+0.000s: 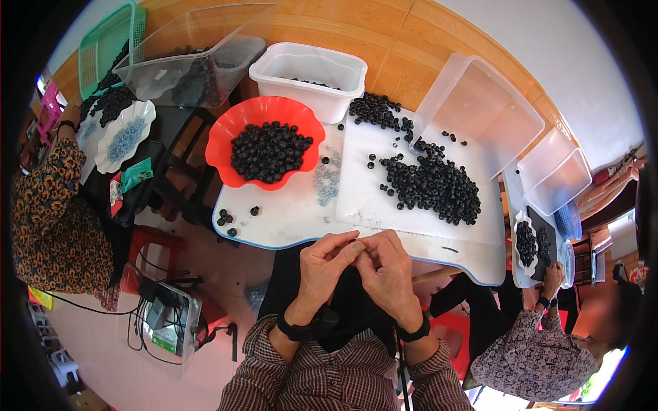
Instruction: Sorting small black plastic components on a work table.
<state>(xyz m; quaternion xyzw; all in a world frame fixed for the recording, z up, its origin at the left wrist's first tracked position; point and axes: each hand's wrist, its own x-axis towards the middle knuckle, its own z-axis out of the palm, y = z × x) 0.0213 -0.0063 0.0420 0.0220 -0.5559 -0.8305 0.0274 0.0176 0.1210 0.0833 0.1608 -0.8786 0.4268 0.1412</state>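
Just off the table's front edge, my left hand and my right hand meet with thumbs and fingers pinched together. A small dark piece shows between the fingertips, mostly hidden, so its kind is unclear. In front of them, a pile of small round black parts, some with holes, lies on a white board. Left of it stands a red scalloped bowl with more black parts heaped inside. Tiny clear pieces are scattered between bowl and board.
Behind the bowl is a white tub; a clear bin leans at the right. Loose parts lie near the table's left corner. People sit at both sides. A red stool and a cable-filled clear box stand lower left.
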